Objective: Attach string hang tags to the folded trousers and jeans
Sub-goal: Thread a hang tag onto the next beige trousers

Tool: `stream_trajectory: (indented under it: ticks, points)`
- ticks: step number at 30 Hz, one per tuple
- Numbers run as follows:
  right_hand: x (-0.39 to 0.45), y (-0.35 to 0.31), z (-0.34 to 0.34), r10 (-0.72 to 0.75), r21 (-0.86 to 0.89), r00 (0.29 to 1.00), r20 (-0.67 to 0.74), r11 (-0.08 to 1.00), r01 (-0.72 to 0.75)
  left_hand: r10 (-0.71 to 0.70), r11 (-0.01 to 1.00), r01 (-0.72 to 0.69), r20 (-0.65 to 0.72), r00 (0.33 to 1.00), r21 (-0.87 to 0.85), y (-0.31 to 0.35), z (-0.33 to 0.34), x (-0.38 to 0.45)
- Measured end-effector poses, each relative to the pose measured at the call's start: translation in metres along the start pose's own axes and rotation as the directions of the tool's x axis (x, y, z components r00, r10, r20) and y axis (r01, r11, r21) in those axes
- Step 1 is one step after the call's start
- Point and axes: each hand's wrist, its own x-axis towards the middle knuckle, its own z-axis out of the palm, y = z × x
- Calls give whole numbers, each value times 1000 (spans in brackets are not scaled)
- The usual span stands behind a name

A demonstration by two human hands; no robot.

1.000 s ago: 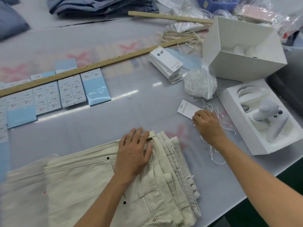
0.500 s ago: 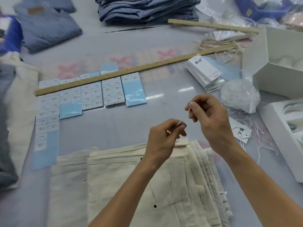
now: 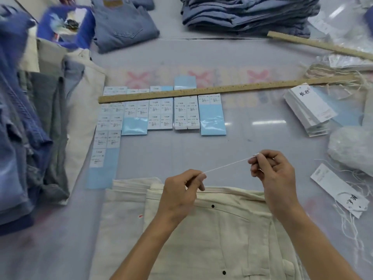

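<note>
Cream folded trousers (image 3: 212, 235) lie nearest you on the desk (image 3: 252, 142), and just above their waistband your left hand (image 3: 179, 196) and right hand (image 3: 271, 172) each pinch one end of a white string (image 3: 228, 165), stretched taut between them. To your right a single hang tag (image 3: 339, 189) rests among loose strings, with a stack of tags (image 3: 309, 112) and a clear bag (image 3: 352, 150) beyond it; ahead, blue-backed label sheets (image 3: 161, 114) sit in rows under a wooden ruler (image 3: 222, 90), and folded jeans (image 3: 248, 14) are piled at the far edge
</note>
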Motion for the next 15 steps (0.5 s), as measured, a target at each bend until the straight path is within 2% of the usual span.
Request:
stream_trajectory:
  ticks: [3,5,9,12,13,15]
  points:
    - [0,13,14,86,-36,995,-46,995,-88,-24,996,31,-92,995,79,-11,-16,7]
    - [2,18,18,110,-48,991,-82,992,-115,-33,996,39,-82,996,77,-14,-23,15]
    - [7,24,18,148,-100,973,-177,981,-167,-58,989,36,149,987,143,-20,-29,33]
    - [13,28,12,20,-422,965,-262,897,-133,-31,906,-77,246,969,417,-22,-26,45]
    - [13,28,13,-63,-536,969,-240,841,-78,-3,870,-120,248,969,478,-20,-23,48]
    - [12,28,23,-216,-646,967,-133,759,80,46,835,-160,223,974,527,-14,-13,56]
